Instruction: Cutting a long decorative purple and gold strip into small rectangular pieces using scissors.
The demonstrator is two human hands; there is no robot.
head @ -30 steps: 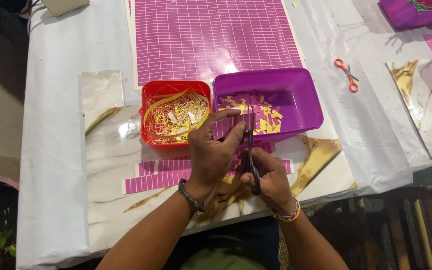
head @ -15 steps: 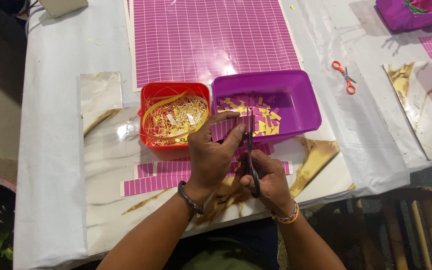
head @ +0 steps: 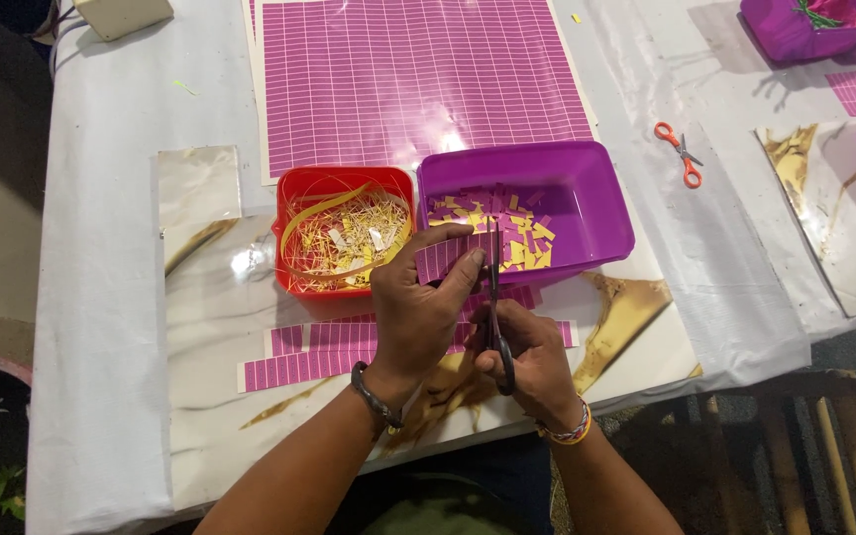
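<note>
— What takes up the most room?

— The surface [head: 101, 297] under a white cloth, and on it a large sheet of purple gridded paper [head: 418, 79] at the far side. Nearer lies a glossy white-and-gold mat [head: 220, 396].

— And on the mat?

— A purple rectangular plastic tub [head: 587, 198] holding small purple and yellow paper squares, and just left of it, touching it, a red square plastic tub [head: 294, 193] full of thin yellow paper trimmings. In front of both lie long cut purple paper strips [head: 309, 362], flat on the mat.

— Where are the hands?

— Both are at the near edge of the purple tub, close together. The left hand [head: 413, 312] pinches a short purple gridded paper strip [head: 448, 258] between thumb and fingers, holding it over the tub's near rim. The right hand [head: 532, 357] is closed through the loops of dark-handled scissors [head: 495, 307], whose blades point away from the person and meet the strip's right end.

— Anything smaller?

— Small orange-handled scissors [head: 681, 154] lie well apart on the cloth to the right.
</note>
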